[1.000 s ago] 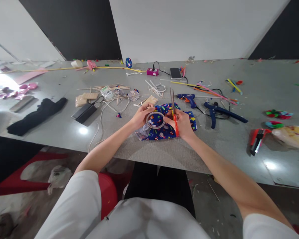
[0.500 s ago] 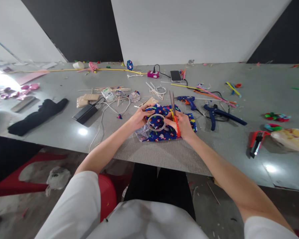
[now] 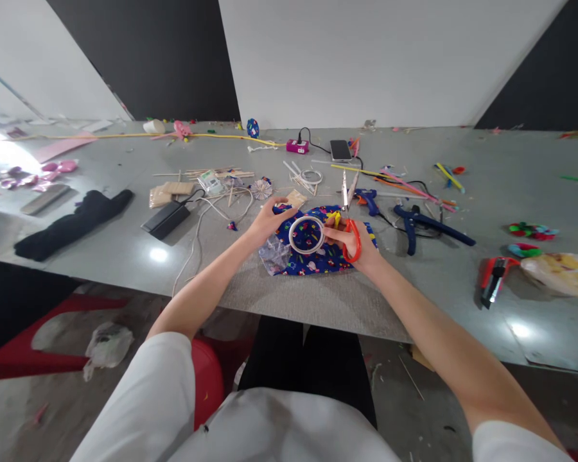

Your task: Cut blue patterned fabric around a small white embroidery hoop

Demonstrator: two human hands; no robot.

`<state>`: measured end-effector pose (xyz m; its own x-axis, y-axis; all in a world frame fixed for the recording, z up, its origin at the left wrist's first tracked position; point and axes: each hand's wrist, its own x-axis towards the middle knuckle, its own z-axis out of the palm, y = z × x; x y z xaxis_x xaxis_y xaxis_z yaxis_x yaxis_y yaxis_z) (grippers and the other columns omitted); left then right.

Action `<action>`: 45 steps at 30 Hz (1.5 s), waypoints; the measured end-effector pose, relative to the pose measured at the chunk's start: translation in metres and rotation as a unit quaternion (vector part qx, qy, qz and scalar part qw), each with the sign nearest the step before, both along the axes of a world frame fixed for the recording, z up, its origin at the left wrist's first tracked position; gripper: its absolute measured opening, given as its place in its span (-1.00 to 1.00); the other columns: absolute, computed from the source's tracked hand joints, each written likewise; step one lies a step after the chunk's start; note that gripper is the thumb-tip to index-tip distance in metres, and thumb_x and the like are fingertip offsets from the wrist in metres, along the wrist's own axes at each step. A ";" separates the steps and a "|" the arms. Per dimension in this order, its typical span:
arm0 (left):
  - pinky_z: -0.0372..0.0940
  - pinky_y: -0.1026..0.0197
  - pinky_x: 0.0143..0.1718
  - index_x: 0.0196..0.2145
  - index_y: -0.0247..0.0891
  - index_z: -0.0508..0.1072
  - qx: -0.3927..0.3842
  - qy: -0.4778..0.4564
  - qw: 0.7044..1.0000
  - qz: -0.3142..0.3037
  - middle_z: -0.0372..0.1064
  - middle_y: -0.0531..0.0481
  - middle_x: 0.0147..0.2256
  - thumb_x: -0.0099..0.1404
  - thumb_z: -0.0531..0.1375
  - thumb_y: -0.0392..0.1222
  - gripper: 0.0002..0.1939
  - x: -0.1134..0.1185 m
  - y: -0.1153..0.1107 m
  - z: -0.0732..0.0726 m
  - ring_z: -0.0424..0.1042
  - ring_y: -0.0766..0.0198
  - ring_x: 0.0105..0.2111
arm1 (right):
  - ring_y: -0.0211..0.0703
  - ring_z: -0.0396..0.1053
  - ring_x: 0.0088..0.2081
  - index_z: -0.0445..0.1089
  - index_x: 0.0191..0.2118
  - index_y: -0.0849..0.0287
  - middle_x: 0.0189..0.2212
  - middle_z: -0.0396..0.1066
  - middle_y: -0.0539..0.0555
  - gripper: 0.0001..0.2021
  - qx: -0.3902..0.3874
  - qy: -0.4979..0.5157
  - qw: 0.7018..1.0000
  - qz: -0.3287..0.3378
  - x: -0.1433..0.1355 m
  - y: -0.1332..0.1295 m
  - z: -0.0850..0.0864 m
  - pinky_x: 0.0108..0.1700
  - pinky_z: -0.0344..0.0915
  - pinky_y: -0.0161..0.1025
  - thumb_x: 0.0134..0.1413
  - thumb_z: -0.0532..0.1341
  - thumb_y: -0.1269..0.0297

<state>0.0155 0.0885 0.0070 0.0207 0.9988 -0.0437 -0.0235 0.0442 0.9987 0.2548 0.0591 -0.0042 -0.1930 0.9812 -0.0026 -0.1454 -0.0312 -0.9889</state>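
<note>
A roll of whitish tape or a similar pale ring (image 3: 293, 236) stands over the blue patterned fabric (image 3: 313, 264), which shows through its middle. My right hand (image 3: 361, 247) grips the ring's right edge with its fingertips. That same hand also carries scissors (image 3: 352, 241) with red and yellow handles, their blades parted and pointing away from me. At the fabric's upper left corner is my left hand (image 3: 268, 221), thumb and fingers apart, clear of the ring. A clear plastic piece (image 3: 274, 255) lies by the fabric's left edge.
Behind the fabric lie a blue glue gun (image 3: 367, 200), wooden sticks (image 3: 221, 172) and a phone (image 3: 340, 151). Blue-handled pliers-like tool (image 3: 414, 224) and a box cutter (image 3: 494, 282) are to the right. A black adapter (image 3: 166, 219) with a cord and black cloth (image 3: 77, 221) lie left.
The ring has shifted slightly right, away from my left hand, whose fingers have spread. The scissors have tilted right in my right hand, and their blades look wider apart.
</note>
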 end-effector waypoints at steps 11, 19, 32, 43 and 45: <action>0.38 0.10 0.14 -0.01 -0.28 0.62 0.049 0.033 0.998 -0.021 0.59 -0.18 0.04 0.17 0.40 -0.14 -0.59 -0.001 0.012 -0.017 0.52 0.05 0.11 | -0.16 0.39 -0.41 0.48 -0.36 0.08 -0.46 0.45 -0.04 -0.59 -0.014 0.030 0.999 -0.033 -0.008 0.000 -0.006 -0.27 0.36 -0.15 -0.25 0.62 0.05; 0.49 0.14 -0.20 -0.03 -0.35 0.63 0.006 0.000 0.989 -0.149 0.65 -0.19 -0.20 0.09 0.53 0.04 -0.43 0.002 -0.004 -0.004 0.61 0.12 -0.27 | -0.13 0.41 -0.42 0.46 -0.36 0.08 -0.47 0.47 -0.05 -0.57 -0.006 0.013 0.999 -0.032 -0.010 0.000 -0.009 -0.24 0.39 -0.13 -0.25 0.62 0.01; 0.33 0.32 -0.43 -0.29 -0.30 0.66 0.046 0.015 0.986 -0.159 0.59 -0.05 -0.34 0.22 0.42 -0.03 -0.74 0.002 -0.005 -0.002 0.46 0.32 -0.44 | -0.13 0.41 -0.45 0.45 -0.36 0.09 -0.50 0.46 -0.04 -0.55 -0.030 -0.004 0.998 -0.057 -0.011 0.000 -0.008 -0.30 0.37 -0.12 -0.30 0.62 0.02; 0.12 0.36 -0.65 -0.08 -0.22 0.69 0.040 0.079 0.987 -0.133 0.51 0.01 -0.45 0.32 0.36 -0.05 -0.72 -0.007 -0.005 0.008 0.26 0.43 -0.65 | -0.11 0.41 -0.45 0.44 -0.35 0.07 -0.51 0.44 -0.05 -0.54 -0.043 0.015 0.998 -0.039 -0.010 -0.001 -0.007 -0.30 0.40 -0.09 -0.29 0.62 0.02; 0.12 0.36 -0.66 -0.08 -0.21 0.69 0.046 0.091 0.986 -0.133 0.52 0.00 -0.44 0.32 0.36 -0.06 -0.73 -0.007 -0.005 0.008 0.27 0.43 -0.65 | -0.12 0.41 -0.44 0.44 -0.35 0.06 -0.50 0.44 -0.06 -0.55 -0.041 0.024 0.998 -0.030 -0.010 -0.001 -0.008 -0.29 0.40 -0.10 -0.27 0.62 0.03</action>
